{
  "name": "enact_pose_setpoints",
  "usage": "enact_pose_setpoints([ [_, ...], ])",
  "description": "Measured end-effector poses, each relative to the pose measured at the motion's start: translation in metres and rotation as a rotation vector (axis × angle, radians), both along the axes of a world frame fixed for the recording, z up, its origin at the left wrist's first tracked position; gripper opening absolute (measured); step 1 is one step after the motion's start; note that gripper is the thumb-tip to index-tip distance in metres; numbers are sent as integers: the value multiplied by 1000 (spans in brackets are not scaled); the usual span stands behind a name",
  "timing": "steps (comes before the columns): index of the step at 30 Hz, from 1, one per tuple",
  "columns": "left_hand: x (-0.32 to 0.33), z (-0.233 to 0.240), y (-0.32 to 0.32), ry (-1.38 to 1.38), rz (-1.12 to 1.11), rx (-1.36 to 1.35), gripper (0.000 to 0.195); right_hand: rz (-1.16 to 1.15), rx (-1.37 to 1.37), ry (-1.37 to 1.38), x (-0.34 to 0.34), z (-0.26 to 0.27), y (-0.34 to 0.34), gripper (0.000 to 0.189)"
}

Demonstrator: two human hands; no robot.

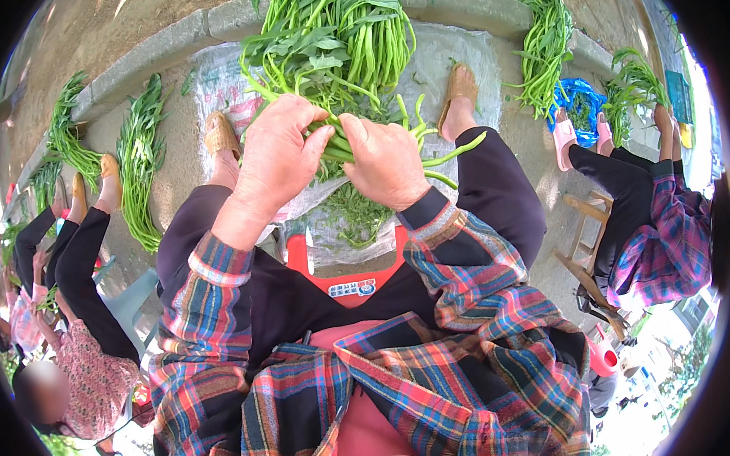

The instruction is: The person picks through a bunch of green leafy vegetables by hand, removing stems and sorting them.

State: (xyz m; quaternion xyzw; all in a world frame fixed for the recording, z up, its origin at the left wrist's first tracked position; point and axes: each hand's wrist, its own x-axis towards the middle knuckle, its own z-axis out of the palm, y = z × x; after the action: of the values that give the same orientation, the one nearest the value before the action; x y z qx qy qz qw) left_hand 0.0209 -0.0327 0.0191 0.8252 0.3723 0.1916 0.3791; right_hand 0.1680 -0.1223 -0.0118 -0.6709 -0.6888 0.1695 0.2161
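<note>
Close together above my knees, my left hand [286, 156] and my right hand [384, 159] grip one small bunch of water spinach stems [339, 144]. Both thumbs press against the stems, and the fingers curl around behind them. Bare stem ends stick out to the right of my right hand, while the leafy side runs past my left. Just beyond my hands lies a large heap of water spinach [347, 40] with long stems and broad leaves. Loose leaves and trimmings [358, 213] are scattered on the plastic sheet below my hands.
The whitish woven plastic sheet [467, 69] covers the ground between my feet, up to a stone kerb [166, 43]. A red plastic stool [354, 288] is under me. More bundles of greens [139, 166] lie at both sides. People sit left and right; a blue plastic bag [587, 94] stands at the right.
</note>
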Motion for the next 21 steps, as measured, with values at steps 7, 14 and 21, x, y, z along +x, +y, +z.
enact_pose_setpoints([
  [7, 4, -4, 2, 43, 32, -125, 9, -6, 21, -25, 0, -5, 0, 51],
  [14, -5, 3, -3, 82, -134, 20, 8, 21, 27, -35, -3, -9, -1, 46],
  [21, -10, 6, -2, 182, -161, 58, 8, 21, 5, -69, -5, -9, -1, 47],
])
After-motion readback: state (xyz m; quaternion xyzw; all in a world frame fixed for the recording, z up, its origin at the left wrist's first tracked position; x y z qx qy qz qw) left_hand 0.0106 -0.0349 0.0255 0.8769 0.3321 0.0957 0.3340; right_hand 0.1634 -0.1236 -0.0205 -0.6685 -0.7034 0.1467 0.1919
